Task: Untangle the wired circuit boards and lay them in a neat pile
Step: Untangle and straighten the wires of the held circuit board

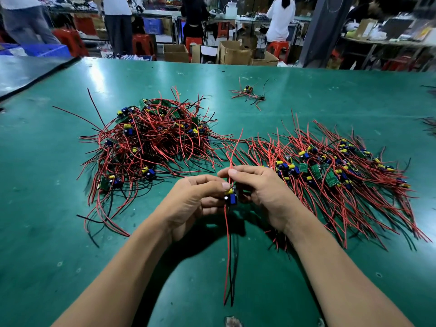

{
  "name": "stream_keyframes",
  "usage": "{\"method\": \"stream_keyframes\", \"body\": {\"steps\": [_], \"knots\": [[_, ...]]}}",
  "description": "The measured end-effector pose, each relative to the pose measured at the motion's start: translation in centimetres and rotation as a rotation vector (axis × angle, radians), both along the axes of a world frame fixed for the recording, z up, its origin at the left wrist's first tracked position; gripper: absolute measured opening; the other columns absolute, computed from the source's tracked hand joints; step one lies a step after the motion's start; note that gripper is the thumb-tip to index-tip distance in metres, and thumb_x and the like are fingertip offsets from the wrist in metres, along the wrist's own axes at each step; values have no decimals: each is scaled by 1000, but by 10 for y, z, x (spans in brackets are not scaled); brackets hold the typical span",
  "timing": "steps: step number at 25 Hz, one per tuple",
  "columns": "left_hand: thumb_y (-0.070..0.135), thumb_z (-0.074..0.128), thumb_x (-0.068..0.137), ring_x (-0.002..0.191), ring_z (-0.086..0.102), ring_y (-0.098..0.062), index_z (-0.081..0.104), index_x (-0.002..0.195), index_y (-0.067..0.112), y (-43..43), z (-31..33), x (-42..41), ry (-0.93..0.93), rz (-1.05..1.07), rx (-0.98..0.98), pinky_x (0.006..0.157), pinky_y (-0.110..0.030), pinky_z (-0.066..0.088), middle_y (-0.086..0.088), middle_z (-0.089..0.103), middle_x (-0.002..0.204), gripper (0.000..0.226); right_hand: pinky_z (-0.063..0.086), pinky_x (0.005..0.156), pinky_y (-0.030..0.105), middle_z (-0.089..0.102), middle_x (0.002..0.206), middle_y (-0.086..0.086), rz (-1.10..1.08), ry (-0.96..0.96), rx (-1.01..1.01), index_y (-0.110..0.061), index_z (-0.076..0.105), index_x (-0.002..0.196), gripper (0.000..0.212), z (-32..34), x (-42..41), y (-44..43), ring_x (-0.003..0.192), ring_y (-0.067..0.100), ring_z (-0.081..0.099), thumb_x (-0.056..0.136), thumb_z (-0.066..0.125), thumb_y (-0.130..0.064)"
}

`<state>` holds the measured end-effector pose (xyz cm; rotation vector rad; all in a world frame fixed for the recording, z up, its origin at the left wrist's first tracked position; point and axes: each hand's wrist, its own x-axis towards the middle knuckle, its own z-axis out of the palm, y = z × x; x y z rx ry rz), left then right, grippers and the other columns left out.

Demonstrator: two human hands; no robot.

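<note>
Between my two hands is one small circuit board (230, 196) with a blue block and a yellow part; its red and black wires run up past my fingers and hang down toward me. My left hand (193, 201) pinches the board from the left. My right hand (262, 192) pinches its upper red wires just above the board. A tangled heap of boards and red wires (151, 142) lies at the left. A flatter pile of boards with combed-out wires (330, 171) lies at the right, partly behind my right hand.
The green table mat (59, 220) carries everything. A small separate cluster of boards and wires (249, 93) lies farther back. More wire ends (429, 121) poke in at the right edge. Beyond the table are people, red stools and cardboard boxes (233, 53).
</note>
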<state>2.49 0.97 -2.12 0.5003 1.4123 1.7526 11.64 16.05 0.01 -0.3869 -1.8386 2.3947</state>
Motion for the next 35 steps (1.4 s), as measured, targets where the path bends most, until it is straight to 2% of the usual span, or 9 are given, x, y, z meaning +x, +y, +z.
{"method": "stream_keyframes", "body": {"steps": [7,13,15,17,18,22,26,28,35], "knots": [[28,72,74,60,66,-13,72,91,11,1,7,10,18,-5,-8,52,-21,51,-6,70,80,24,60,61,32,74,89,11,28,20,-26,-15,79,97,17,-4,-1,-7,72,20,71,86,70,-24],[14,65,88,59,66,-13,67,97,4,0,12,15,13,6,9,51,-20,51,-7,69,77,14,47,55,22,70,85,3,-15,-43,61,-21,79,94,20,-5,-4,-12,69,16,56,96,62,-31],[10,61,92,58,66,-13,66,99,2,0,12,15,18,11,-3,51,-21,50,-8,68,77,12,56,74,40,75,98,7,4,-33,49,-18,79,103,24,-7,-4,-15,84,27,63,93,65,-34],[7,58,94,56,65,-14,65,99,0,0,12,16,33,0,-17,50,-21,50,-10,66,76,11,46,96,64,74,111,18,30,-34,33,-15,77,109,30,-8,-4,-17,97,36,63,89,68,-36],[6,58,94,56,65,-14,65,97,0,0,13,16,42,-9,-23,50,-21,50,-10,66,75,10,45,97,66,73,113,20,36,-45,33,-14,77,109,29,-8,-4,-17,97,37,62,91,67,-35],[8,58,93,56,63,-16,67,92,5,0,13,16,58,-48,-38,50,-23,49,-9,66,72,9,55,58,28,74,95,15,42,-70,98,-13,78,106,29,-5,-1,-15,82,29,58,98,61,-35],[18,67,88,59,62,-18,73,86,12,0,11,16,86,-106,-59,53,-25,49,-11,66,75,8,44,45,20,64,57,-7,-114,-68,201,-11,77,98,33,-4,-4,-11,44,9,52,101,57,-36],[25,71,79,59,62,-17,75,80,18,1,13,17,99,-137,-58,53,-24,49,-8,66,73,9,38,42,18,56,48,-12,-202,-40,268,-14,77,93,35,-6,-6,-10,38,6,44,104,53,-38],[17,74,76,56,63,-20,73,77,14,0,17,20,22,-145,-49,49,-24,50,-12,65,68,4,39,42,20,73,77,0,-312,-6,110,-25,80,76,53,-3,-14,-12,48,11,50,106,41,-45]]}}
